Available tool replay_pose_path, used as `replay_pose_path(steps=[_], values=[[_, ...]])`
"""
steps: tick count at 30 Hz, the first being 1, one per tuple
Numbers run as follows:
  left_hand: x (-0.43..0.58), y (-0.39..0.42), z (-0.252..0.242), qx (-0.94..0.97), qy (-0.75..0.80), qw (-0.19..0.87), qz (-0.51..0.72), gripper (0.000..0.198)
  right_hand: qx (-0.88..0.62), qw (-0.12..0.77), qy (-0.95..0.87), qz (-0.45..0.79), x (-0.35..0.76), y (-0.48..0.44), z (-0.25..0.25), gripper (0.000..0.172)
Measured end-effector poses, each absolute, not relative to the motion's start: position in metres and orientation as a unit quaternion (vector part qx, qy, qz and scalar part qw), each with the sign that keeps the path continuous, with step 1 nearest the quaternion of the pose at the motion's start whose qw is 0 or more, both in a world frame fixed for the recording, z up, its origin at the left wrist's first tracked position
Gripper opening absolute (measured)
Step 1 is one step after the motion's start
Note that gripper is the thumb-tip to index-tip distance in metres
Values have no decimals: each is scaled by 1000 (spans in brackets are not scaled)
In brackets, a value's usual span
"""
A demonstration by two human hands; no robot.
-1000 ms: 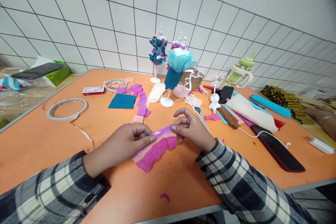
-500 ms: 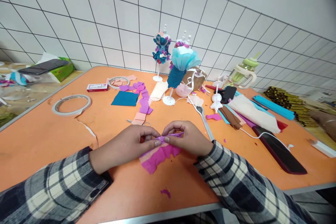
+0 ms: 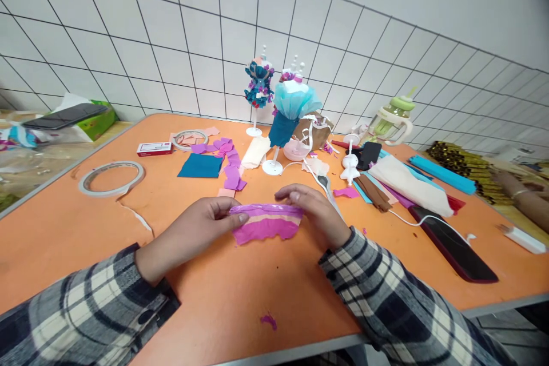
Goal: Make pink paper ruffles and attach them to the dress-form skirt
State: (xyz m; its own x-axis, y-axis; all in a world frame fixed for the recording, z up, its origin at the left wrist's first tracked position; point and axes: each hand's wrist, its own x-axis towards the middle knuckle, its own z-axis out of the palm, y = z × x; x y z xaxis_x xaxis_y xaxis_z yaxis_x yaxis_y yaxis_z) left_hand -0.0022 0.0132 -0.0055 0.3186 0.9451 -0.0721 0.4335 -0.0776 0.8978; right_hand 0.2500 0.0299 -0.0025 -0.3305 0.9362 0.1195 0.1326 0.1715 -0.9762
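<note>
A layered strip of purple and pink crepe paper (image 3: 266, 230) is stretched out between my hands, just above the table. Its upper edge is folded and shiny, the lower edge ragged. My left hand (image 3: 201, 226) pinches the left end between thumb and fingers. At the other end my right hand (image 3: 319, 211) has its fingers loosely bent and apart, above and behind the strip. The paper's right end lies against this hand, whose thumb is hidden. A small purple scrap (image 3: 269, 321) lies nearer the table's front edge.
A tape roll (image 3: 141, 174) with a loose tail lies left. Behind stand paper-dressed dress-form stands (image 3: 281, 131), with purple pieces (image 3: 234, 166) and a blue sheet (image 3: 201, 166). Rightward are paper rolls (image 3: 412, 183), a dark phone (image 3: 454, 246), a cable and a bottle (image 3: 392, 120). Another person's arm (image 3: 521, 194) shows far right.
My right hand has released its pinch at the middle and shifted to the right end. My left hand slid leftward, and the strip now lies flatter and more fully visible.
</note>
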Motion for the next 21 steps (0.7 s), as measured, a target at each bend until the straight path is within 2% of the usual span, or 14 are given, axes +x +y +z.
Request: replay_pose_path(steps=[2,5,9,13,15,21], values=[[0,10,-5,697,503,435,266,37,-423,431,-698,385,249,26,0,32],[6,2,-4,735,484,414,233,35,-381,403,-786,275,241,17,4,35],[12,-5,0,763,460,406,202,34,-332,324,-829,314,229,9,2,33],[12,-4,2,766,461,399,202,30,-381,314,-780,384,226,9,-3,12],[11,-3,2,762,469,396,207,32,-402,318,-760,401,226,10,-4,7],[9,-3,1,747,488,387,233,34,-446,314,-739,395,225,13,-7,19]])
